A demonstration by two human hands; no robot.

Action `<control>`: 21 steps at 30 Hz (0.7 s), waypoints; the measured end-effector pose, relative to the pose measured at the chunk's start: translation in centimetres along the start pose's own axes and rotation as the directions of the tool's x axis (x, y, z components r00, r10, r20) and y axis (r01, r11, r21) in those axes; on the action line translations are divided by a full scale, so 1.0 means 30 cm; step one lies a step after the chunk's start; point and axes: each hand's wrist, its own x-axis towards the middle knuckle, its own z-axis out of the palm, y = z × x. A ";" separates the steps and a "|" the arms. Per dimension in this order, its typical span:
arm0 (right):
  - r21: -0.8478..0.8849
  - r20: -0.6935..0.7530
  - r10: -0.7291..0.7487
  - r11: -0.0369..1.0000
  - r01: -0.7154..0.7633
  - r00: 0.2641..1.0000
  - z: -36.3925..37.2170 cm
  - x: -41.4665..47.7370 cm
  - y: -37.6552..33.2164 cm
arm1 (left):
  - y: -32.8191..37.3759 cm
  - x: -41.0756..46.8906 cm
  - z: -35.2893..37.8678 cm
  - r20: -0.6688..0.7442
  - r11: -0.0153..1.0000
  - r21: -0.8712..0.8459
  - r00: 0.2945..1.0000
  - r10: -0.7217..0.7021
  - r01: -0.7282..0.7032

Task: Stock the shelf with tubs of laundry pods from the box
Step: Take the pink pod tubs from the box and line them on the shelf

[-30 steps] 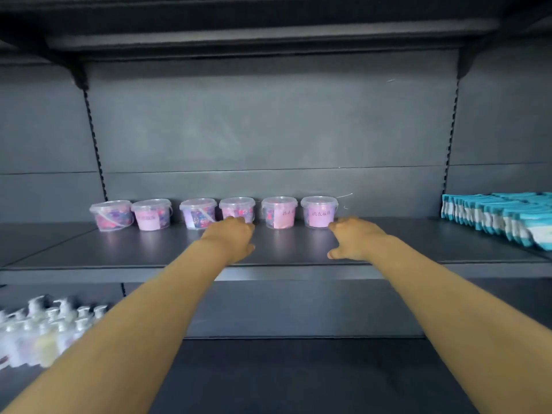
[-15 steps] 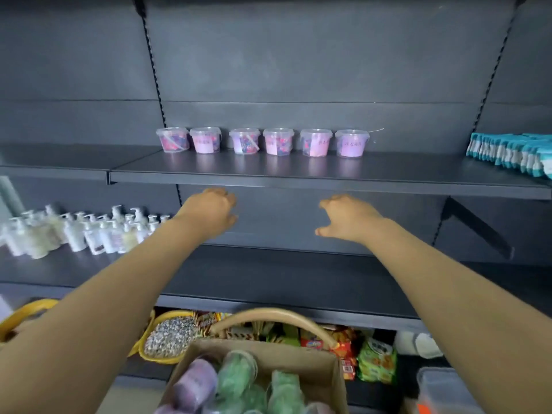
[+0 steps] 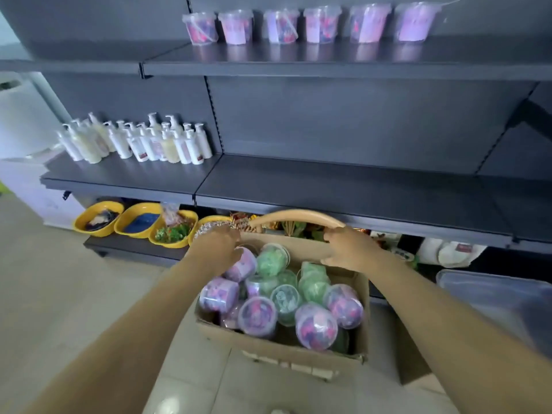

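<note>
Plastic, clear and lidded, the tubs point(image 3: 258, 316) lie heaped in the cardboard box point(image 3: 283, 351) directly below both grips. Some are packed with purple-and-pink pods and the green tubs point(image 3: 271, 261) with green ones. They rest on their sides and at angles, many with their lids turned upward, and no writing on them can be read. The left grip point(image 3: 219, 249) is down at the box's far left corner, fingers curled onto the top of a purple tub point(image 3: 242, 267) lying on its side; whether they have closed round it cannot be told. The right grip point(image 3: 349, 249) hovers over the box's far right rim, fingers loosely curled, holding nothing. Just beyond both grips a pale wooden basket handle point(image 3: 298, 218) arcs from one to the other. Well above and beyond them, six stocked tubs point(image 3: 319, 25) stand upright in a row at the back of the upper shelf point(image 3: 328, 65), all purple and pink, each with a pale label too blurred to read. Up and to the left of the left grip, white pump bottles point(image 3: 143, 141) crowd a lower shelf; their labels show a small red patch, the text too small to make out. Left of the left grip sit yellow bowls point(image 3: 98, 218) of mixed goods. Right of the right grip is a clear storage bin point(image 3: 493, 294).
</note>
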 end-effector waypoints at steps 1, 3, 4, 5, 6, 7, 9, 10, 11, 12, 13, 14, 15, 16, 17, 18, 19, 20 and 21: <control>0.015 0.037 0.004 1.000 -0.005 0.999 0.056 -0.002 -0.015 | -0.020 -0.011 0.056 0.023 1.000 -0.030 1.000 -0.006 0.006; 0.049 0.108 0.005 0.999 -0.011 0.994 0.162 0.009 -0.039 | -0.063 -0.017 0.158 0.085 0.996 -0.089 0.996 0.004 0.004; 0.064 0.134 0.011 0.998 -0.020 0.991 0.215 0.023 -0.049 | -0.087 -0.015 0.208 0.113 0.993 -0.115 0.993 0.012 0.001; 0.074 0.164 0.030 0.996 -0.043 0.986 0.265 0.039 -0.058 | -0.110 -0.011 0.254 0.152 0.991 -0.132 0.988 0.010 0.010; 0.075 0.191 0.045 0.995 -0.060 0.981 0.313 0.059 -0.064 | -0.135 -0.004 0.306 0.181 0.989 -0.145 0.983 0.010 0.017; 0.066 0.224 0.066 0.994 -0.083 0.972 0.356 0.079 -0.071 | -0.157 0.004 0.352 0.211 0.988 -0.152 0.977 0.004 0.028; 0.113 0.290 0.127 0.980 -0.165 0.949 0.427 0.110 -0.084 | -0.198 0.030 0.438 0.275 0.981 -0.187 0.961 0.004 0.049; 0.147 0.311 0.154 0.967 -0.207 0.938 0.462 0.123 -0.090 | -0.221 0.048 0.489 0.309 0.976 -0.209 0.951 0.007 0.061; 0.173 0.337 0.181 0.953 -0.249 0.924 0.497 0.133 -0.095 | -0.237 0.061 0.526 0.359 0.971 -0.228 0.933 0.011 0.076; 0.197 0.363 0.213 0.934 -0.298 0.907 0.529 0.138 -0.095 | -0.251 0.072 0.564 0.387 0.962 -0.253 0.922 0.008 0.098; 0.220 0.397 0.257 0.905 -0.363 0.881 0.558 0.144 -0.095 | -0.261 0.079 0.592 0.423 0.951 -0.278 0.906 -0.007 0.137; 0.240 0.410 0.287 0.882 -0.406 0.866 0.588 0.149 -0.094 | -0.272 0.089 0.626 0.445 0.935 -0.311 0.895 -0.015 0.170; 0.242 0.417 0.299 0.874 -0.422 0.859 0.613 0.151 -0.094 | -0.274 0.094 0.640 0.466 0.911 -0.355 0.884 -0.022 0.209; 0.238 0.421 0.308 0.870 -0.431 0.853 0.639 0.152 -0.091 | -0.273 0.100 0.674 0.481 0.886 -0.396 0.877 -0.023 0.241; 0.218 0.440 0.309 0.874 -0.434 0.843 0.666 0.155 -0.088 | -0.269 0.105 0.696 0.510 0.852 -0.434 0.860 -0.034 0.291; 0.212 0.443 0.299 0.881 -0.423 0.845 0.692 0.150 -0.088 | -0.262 0.111 0.726 0.546 0.817 -0.469 0.837 -0.030 0.335; 0.216 0.444 0.304 0.877 -0.429 0.843 0.709 0.144 -0.092 | -0.251 0.113 0.753 0.569 0.799 -0.489 0.822 -0.012 0.350; 0.218 0.433 0.319 0.870 -0.441 0.843 0.737 0.137 -0.091 | -0.241 0.118 0.783 0.581 0.785 -0.511 0.814 0.016 0.350; 0.223 0.416 0.335 0.864 -0.452 0.845 0.769 0.131 -0.084 | -0.231 0.124 0.799 0.598 0.795 -0.502 0.801 0.035 0.341</control>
